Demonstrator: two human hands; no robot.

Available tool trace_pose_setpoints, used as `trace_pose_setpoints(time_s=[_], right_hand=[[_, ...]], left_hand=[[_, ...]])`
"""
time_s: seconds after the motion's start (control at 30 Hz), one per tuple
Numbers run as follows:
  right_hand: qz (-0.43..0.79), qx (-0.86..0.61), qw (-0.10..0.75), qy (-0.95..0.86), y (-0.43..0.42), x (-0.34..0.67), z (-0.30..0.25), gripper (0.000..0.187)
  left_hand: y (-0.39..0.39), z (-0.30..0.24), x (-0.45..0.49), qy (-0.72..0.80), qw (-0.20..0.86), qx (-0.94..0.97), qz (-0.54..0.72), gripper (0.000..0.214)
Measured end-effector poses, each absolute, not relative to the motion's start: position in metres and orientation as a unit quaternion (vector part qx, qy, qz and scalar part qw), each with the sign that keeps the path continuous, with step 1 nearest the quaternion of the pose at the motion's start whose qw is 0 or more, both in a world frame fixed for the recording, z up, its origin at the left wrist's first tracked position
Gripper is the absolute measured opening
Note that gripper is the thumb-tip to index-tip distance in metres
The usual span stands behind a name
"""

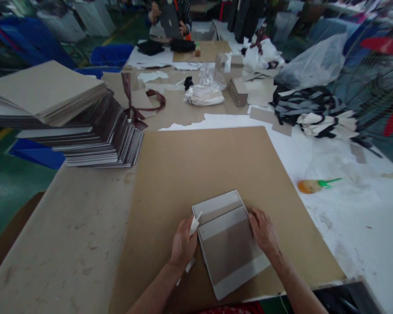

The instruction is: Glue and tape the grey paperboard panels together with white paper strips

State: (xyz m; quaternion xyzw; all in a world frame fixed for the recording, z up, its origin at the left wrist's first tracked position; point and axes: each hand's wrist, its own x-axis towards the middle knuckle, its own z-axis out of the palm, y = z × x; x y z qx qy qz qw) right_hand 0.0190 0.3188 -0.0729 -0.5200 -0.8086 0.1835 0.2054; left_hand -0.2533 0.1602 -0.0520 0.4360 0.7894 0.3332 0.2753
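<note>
On the brown board in front of me lies a flat grey cover-like piece [231, 250] with pale bands. A crease or seam divides it into a narrow far panel and a larger near panel. My left hand [184, 244] is closed around a thin white strip [194, 225], whose ends stick out above and below the fist. That hand is at the piece's left edge, by the seam. At the opposite edge, my right hand [264, 231] grips the piece with bent fingers, the thumb side towards the seam. Its fingertips are partly hidden.
A tall stack of flat boards [101, 139] stands at the left. On the right are an orange-ended bottle with a green tip [311, 186], bundled dark straps [308, 104] and a fan [380, 78]. Across the table, a person [170, 19] holds a dark panel.
</note>
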Motion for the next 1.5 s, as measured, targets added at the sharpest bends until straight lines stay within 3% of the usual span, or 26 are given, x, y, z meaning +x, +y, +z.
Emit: trace_pose_setpoints(time_s=[0.3, 0.6, 0.73, 1.03, 1.17, 1.33, 1.5], right_hand=[[0.26, -0.581, 0.246, -0.731, 0.268, 0.024, -0.074, 0.037], [0.358, -0.638, 0.279, -0.623, 0.267, 0.033, -0.071, 0.05], [0.407, -0.658, 0.256, -0.58, 0.259, 0.034, -0.05, 0.061], [0.579, -0.564, 0.2, -0.554, 0.288, 0.018, -0.013, 0.055], [0.558, -0.56, 0.197, -0.58, 0.33, -0.001, -0.029, 0.058], [0.435, -0.615, 0.165, -0.636, 0.356, -0.02, -0.061, 0.043], [0.328, -0.622, 0.144, -0.696, 0.346, -0.025, -0.069, 0.042]], left_hand=[[0.126, -0.035, -0.219, 0.806, 0.326, 0.35, 0.349, 0.027], [0.123, -0.024, -0.216, 0.799, 0.424, 0.254, 0.342, 0.027], [0.123, -0.024, -0.216, 0.797, 0.448, 0.207, 0.347, 0.027], [0.123, -0.021, -0.217, 0.794, 0.446, 0.118, 0.396, 0.036], [0.134, -0.017, -0.227, 0.801, 0.419, 0.127, 0.408, 0.045], [0.153, -0.024, -0.239, 0.826, 0.385, 0.168, 0.376, 0.033], [0.16, -0.029, -0.234, 0.847, 0.363, 0.202, 0.331, 0.028]])
